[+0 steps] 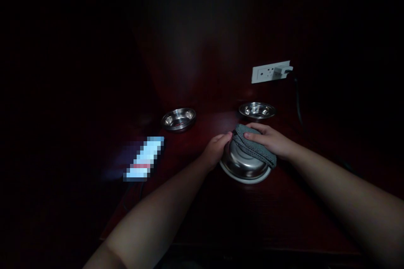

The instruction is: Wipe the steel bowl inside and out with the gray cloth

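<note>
Dark red, the worktop (221,214) runs back toward the wall, much of it lost in shadow. Near its left edge lies a lit screen (144,160), blurred into blocks. Beyond that, toward the back edge, sits a bowl stack (178,123) of shiny steel, several rims nested. Right of the middle, between the front and back edges, the person's left hand (217,149) grips the side of the held bowl (246,164), whose rounded outside faces up. Across its upper right part lies a folded grey-green cloth (254,146), clasped by the right hand (270,139) against the metal. Wiping seems under way on this piece, not finished; its inside is hidden. Near the back edge, behind the right hand, stands a steel back bowl (257,110), open side up. Which of these bowls are done and which are left cannot be told. Farther right is a wall socket (265,74).
</note>
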A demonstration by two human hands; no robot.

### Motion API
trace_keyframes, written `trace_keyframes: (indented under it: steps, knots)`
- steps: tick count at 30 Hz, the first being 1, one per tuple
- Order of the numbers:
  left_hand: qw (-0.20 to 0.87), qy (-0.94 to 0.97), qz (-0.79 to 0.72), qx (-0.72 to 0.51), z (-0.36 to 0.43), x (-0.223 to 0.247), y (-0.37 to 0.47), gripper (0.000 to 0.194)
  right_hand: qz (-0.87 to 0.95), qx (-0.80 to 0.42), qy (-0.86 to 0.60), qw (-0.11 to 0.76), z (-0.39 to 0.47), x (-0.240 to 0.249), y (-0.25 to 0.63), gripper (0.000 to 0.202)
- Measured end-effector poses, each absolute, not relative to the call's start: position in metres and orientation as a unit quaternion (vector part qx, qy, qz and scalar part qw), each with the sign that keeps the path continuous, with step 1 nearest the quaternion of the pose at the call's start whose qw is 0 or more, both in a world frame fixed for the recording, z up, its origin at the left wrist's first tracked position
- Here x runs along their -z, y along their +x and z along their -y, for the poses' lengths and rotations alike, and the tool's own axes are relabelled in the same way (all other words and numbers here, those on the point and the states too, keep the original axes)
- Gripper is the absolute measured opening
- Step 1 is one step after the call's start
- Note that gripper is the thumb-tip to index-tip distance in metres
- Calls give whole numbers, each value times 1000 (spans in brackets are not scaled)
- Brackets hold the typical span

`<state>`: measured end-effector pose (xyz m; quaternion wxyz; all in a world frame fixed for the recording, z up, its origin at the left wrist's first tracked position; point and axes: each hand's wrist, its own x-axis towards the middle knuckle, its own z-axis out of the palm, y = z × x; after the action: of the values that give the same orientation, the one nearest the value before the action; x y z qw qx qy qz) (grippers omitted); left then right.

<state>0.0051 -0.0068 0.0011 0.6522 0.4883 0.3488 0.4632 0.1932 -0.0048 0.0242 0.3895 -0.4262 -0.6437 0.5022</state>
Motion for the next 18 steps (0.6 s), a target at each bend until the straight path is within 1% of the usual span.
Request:
trace_keyframes:
  steps: [5,13,18]
  knots:
    - [656,487,-349,-460,8,-1,5,39,639,-515,-410,398,4,-22,193,38]
    - [641,486,-371,-464,10,-4,6,36,615,-536,-413,405,-1,-15,195,43]
    - [643,477,-372,-470,10,-3,7,34,673,-492,-412,368,0,-18,197,42]
